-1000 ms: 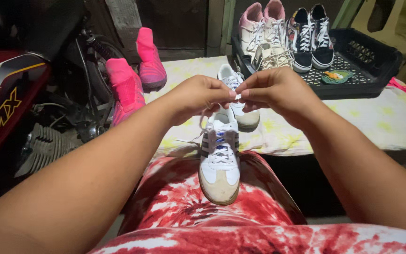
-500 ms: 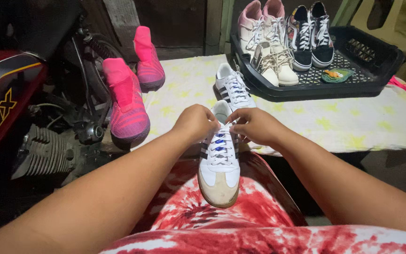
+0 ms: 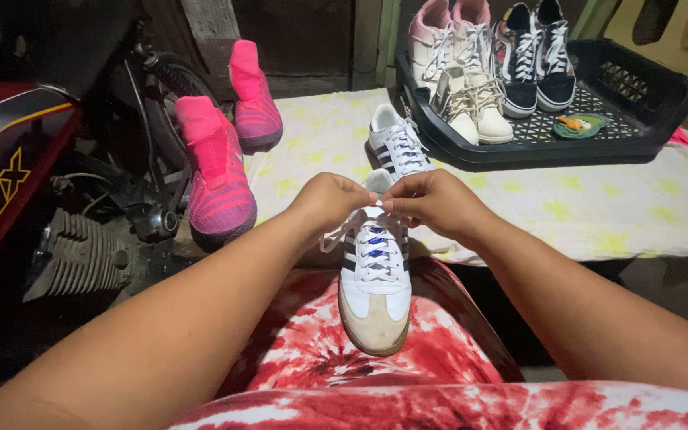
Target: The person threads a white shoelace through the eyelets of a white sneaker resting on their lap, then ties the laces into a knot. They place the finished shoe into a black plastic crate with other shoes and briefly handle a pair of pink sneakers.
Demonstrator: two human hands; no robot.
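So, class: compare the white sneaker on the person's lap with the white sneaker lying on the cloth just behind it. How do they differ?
The lap sneaker rests on the red tie-dye knee, toe toward the camera; the cloth sneaker lies on the yellow-patterned cloth, heel nearer.
The left hand and right hand pinch the lap sneaker's lace; nobody touches the cloth sneaker.
Both are white with dark side stripes and white laces.

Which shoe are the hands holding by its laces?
The white sneaker with dark stripes resting on the lap. Both the left hand and right hand pinch its lace; its matching mate lies untouched on the cloth beyond.
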